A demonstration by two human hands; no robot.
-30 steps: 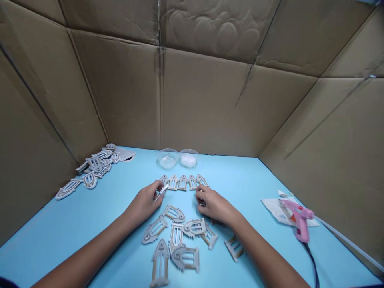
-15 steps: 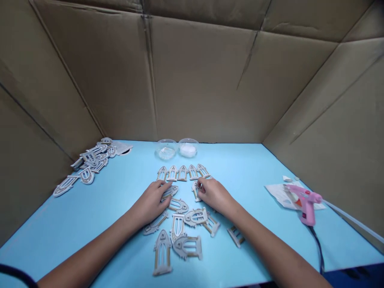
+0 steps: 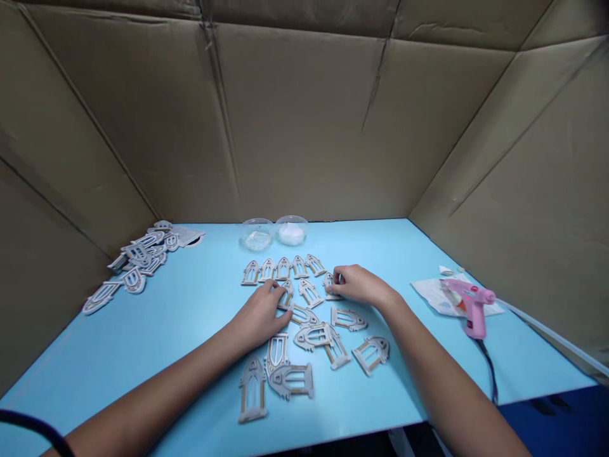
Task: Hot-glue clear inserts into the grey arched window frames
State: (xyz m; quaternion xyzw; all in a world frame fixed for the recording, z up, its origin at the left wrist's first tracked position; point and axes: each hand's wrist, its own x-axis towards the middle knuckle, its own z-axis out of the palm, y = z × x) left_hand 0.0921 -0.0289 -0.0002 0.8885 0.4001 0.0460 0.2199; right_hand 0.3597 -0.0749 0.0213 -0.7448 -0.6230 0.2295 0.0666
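Note:
Small arched window-shaped pieces, pale grey with tan sides, lie about both hands. My left hand (image 3: 259, 317) rests on the table with thumb and fingers closed about an upright-turned window piece (image 3: 287, 296), partly covered by the fingertips. Another window piece (image 3: 311, 294) lies between my hands, touched by neither. Farther right, my right hand (image 3: 364, 285) pinches the side of a window piece (image 3: 329, 287) that stays flat on the table. Behind them runs a row of several window pieces (image 3: 283, 268). Nearer me, more of them lie loose and overlapping, such as one window piece (image 3: 252, 388).
A heap of arched pieces (image 3: 143, 254) is at the far left. Two clear dishes stand at the back, one holding white material (image 3: 291, 233). On the right, a pink glue gun (image 3: 474, 308) rests on white paper (image 3: 431, 289), its cord trailing forward. Cardboard walls (image 3: 304, 127) enclose the table.
My right hand has shifted right, from the piece now between my hands to another one. My left hand has moved slightly right, and its piece now points away. The view has turned a little.

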